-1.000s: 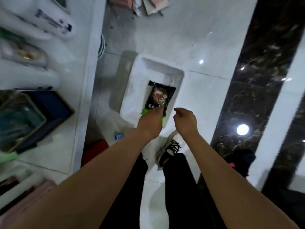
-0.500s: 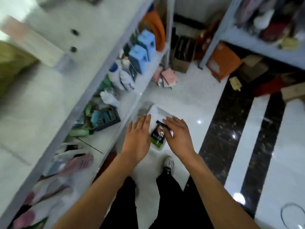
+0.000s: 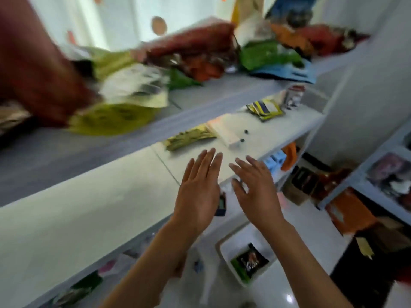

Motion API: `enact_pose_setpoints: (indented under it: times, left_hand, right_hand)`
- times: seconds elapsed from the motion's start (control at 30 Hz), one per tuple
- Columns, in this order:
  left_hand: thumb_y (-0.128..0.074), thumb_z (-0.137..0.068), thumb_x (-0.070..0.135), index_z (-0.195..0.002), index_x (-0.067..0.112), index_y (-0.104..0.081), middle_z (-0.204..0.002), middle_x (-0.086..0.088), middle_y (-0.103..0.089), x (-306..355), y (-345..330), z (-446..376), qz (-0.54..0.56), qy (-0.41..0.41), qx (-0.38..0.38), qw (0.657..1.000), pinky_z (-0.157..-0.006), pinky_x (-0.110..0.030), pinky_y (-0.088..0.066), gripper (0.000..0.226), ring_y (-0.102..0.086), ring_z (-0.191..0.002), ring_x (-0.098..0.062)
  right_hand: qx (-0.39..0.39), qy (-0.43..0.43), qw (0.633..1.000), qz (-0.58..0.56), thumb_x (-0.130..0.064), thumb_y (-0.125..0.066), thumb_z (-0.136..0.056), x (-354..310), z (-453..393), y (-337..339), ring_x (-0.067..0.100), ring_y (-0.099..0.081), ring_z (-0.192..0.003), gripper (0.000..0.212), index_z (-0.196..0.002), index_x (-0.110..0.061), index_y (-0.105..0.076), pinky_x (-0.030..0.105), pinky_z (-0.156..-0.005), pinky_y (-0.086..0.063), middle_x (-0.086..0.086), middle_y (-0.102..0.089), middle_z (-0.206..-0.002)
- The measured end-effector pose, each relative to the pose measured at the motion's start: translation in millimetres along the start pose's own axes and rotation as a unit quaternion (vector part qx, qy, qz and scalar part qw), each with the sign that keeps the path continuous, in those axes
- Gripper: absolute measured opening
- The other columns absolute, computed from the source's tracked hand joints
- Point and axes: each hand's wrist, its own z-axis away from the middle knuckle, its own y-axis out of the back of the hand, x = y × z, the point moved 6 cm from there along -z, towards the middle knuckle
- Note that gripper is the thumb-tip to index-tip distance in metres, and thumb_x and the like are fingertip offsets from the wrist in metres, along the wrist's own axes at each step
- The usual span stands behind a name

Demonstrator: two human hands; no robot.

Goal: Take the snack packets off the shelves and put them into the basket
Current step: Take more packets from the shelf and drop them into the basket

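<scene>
**Both hands spread and empty in front of the shelf edge**

The shelving [image 3: 124, 196] fills the space ahead of and to the left of the hands. Its white middle board has a long front edge that passes under the fingertips of both hands, and the bare part of this board lies left of the left hand. The upper board, above and beyond the hands, carries a blurred heap of snack packets [image 3: 124, 94] in green, red, orange and blue; some of them hang over its front edge. Beyond the fingertips, on the middle board, lies a yellow-green packet [image 3: 189, 137], and farther to the right a yellow and blue packet [image 3: 265, 108].

Below the right wrist, on the floor, stands the white basket [image 3: 224, 247] with one dark packet [image 3: 250, 261] inside. Open floor lies to the right of it.

The left hand [image 3: 198, 192] and the right hand [image 3: 255, 192] are side by side, apart, with straight spread fingers and holding nothing.
</scene>
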Motion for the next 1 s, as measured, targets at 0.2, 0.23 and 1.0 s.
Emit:
enact_pose_setpoints:
  times: [0.2, 0.23, 1.0]
  left_hand:
    - [-0.062, -0.082, -0.001, -0.142, 0.008, -0.042, -0.15, -0.011, -0.041, -54, 151, 61, -0.014, 0.007, 0.101, 0.995, -0.109, -0.045, -0.039, 0.064, -0.037, -0.14, -0.027]
    - [-0.06, -0.083, -0.001, -0.142, 0.009, -0.041, -0.15, -0.01, -0.041, -59, 170, 70, -0.01, 0.007, 0.115, 0.993, -0.109, -0.044, -0.04, 0.063, -0.038, -0.139, -0.026]
    - [-0.04, -0.096, 0.023, -0.141, 0.013, -0.044, -0.146, -0.002, -0.042, -143, 452, 275, -0.192, 0.283, 0.278, 0.898, -0.112, -0.013, -0.017, 0.047, -0.034, -0.135, -0.012]
  right_hand:
    - [0.074, 0.136, 0.987, -0.036, -0.01, -0.065, -0.084, -179, -29, 25, 0.028, -0.055, -0.122, 0.033, -0.117, -0.012, -0.07, 0.038, -0.11, -0.032, 0.006, -0.068, -0.122]
    - [0.076, 0.153, 0.984, -0.045, -0.009, -0.064, -0.085, -201, -31, 29, 0.028, -0.056, -0.122, 0.033, -0.117, -0.012, -0.07, 0.039, -0.108, -0.036, 0.006, -0.068, -0.122]
    - [-0.041, 0.42, 0.871, -0.251, -0.028, -0.053, -0.086, -557, -49, 8, 0.026, -0.063, -0.103, 0.03, -0.105, -0.015, -0.072, 0.035, -0.097, -0.043, 0.004, -0.071, -0.106]
